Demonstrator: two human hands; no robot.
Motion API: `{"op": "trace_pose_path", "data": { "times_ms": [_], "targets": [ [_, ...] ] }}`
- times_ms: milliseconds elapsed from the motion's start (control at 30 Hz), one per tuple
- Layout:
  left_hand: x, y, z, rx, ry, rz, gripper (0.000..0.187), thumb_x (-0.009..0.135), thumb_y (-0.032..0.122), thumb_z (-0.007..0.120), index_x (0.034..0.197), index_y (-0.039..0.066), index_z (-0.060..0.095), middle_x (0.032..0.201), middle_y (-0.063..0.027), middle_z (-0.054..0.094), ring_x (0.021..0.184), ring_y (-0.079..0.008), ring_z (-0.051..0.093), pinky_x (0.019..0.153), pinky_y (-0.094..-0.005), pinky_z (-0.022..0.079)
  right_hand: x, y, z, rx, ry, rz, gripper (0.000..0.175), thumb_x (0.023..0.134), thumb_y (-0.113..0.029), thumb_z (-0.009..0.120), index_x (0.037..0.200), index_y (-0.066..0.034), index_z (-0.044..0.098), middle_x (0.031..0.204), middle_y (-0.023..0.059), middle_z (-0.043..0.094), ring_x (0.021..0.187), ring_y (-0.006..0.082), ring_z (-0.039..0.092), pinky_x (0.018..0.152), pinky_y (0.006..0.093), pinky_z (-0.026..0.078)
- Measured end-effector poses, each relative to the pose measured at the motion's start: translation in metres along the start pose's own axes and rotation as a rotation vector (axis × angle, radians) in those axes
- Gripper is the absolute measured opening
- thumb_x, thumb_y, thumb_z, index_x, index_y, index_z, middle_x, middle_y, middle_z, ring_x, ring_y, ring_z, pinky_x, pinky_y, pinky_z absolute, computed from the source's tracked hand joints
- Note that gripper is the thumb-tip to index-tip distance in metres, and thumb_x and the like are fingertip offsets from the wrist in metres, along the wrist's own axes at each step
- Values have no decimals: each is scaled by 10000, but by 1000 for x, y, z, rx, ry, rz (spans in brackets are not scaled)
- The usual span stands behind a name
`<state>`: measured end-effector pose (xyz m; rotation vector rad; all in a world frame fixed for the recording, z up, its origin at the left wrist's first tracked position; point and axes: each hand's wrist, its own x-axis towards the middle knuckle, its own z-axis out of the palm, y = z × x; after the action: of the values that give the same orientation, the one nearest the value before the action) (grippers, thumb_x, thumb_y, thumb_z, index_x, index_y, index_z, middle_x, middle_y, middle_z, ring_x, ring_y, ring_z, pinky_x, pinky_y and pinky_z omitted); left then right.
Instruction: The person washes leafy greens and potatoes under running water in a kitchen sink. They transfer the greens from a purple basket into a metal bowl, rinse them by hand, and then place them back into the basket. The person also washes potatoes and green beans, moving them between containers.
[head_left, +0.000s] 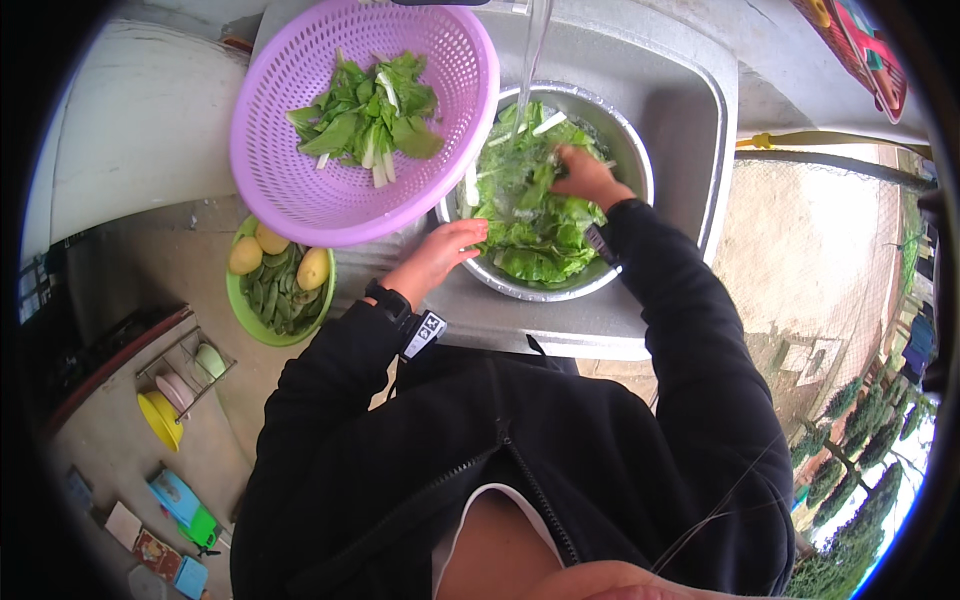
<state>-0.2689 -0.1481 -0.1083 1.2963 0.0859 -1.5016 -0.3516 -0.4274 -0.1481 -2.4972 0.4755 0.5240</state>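
A steel bowl (639, 161) stands in the sink, holding leafy greens (544, 255) in water. Running water (534, 56) falls into it from above. My right hand (589, 176) reaches in among the leaves; its fingertips are partly hidden, so a grip on them is unclear. At the bowl's left rim, my left hand (450, 247) has its thumb apart from its fingers, which lie beside the leaves with nothing held. To the upper left, a purple plastic colander (262, 154) tilts beside the bowl, with more cut greens (367, 112) inside.
Left of the sink (675, 67), a green basin (232, 296) holds green pods (277, 292) and several potatoes (313, 268). A rack (184, 375) with basins stands farther down-left. A red plastic basket (862, 56) is at the upper right. Netting (810, 225) runs along the right.
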Motion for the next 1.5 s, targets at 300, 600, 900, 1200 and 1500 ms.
{"op": "trace_pose_path", "data": {
  "times_ms": [300, 600, 900, 1200, 1500],
  "targets": [
    [1, -4, 0, 2, -4, 20, 397, 921, 134, 479, 1284, -22, 444, 1239, -120, 527, 1184, -196, 478, 975, -350, 387, -9, -38, -12, -278, -274, 95, 611, 811, -252, 617, 1365, -289, 363, 1353, 163, 351, 1179, 339, 475, 867, 446, 490],
    [-3, -2, 5, -13, 3, 22, 389, 915, 123, 485, 1273, -25, 451, 1242, -127, 524, 1187, -206, 476, 984, -354, 384, -1, -14, 15, -185, -76, 246, 464, 832, -372, 559, 1229, -152, 462, 1186, 168, 513, 951, 384, 586, 820, 458, 490],
    [-1, -7, 2, 6, -2, 44, 390, 914, 135, 492, 1269, -24, 456, 1239, -131, 526, 1187, -210, 476, 976, -356, 390, -16, -40, -28, -132, -62, 315, 863, 732, -571, 646, 1428, -271, 234, 1460, 238, 169, 1285, 448, 296, 941, 557, 401],
    [-1, -12, 1, -32, 3, 78, 380, 904, 158, 523, 1243, -10, 493, 1218, -117, 537, 1150, -188, 494, 958, -342, 402, 4, -24, -1, 0, 64, 349, 922, 620, -568, 745, 1371, -205, 352, 1388, 197, 299, 1243, 437, 343, 954, 571, 379],
    [-9, -8, 6, 68, -17, 70, 380, 913, 163, 497, 1253, -6, 483, 1252, -105, 520, 1156, -182, 482, 965, -341, 386, -32, -29, 58, 643, -52, 193, 387, 689, -93, 647, 1067, -19, 606, 851, 164, 665, 782, 247, 643, 712, 330, 496]
  ]
}}
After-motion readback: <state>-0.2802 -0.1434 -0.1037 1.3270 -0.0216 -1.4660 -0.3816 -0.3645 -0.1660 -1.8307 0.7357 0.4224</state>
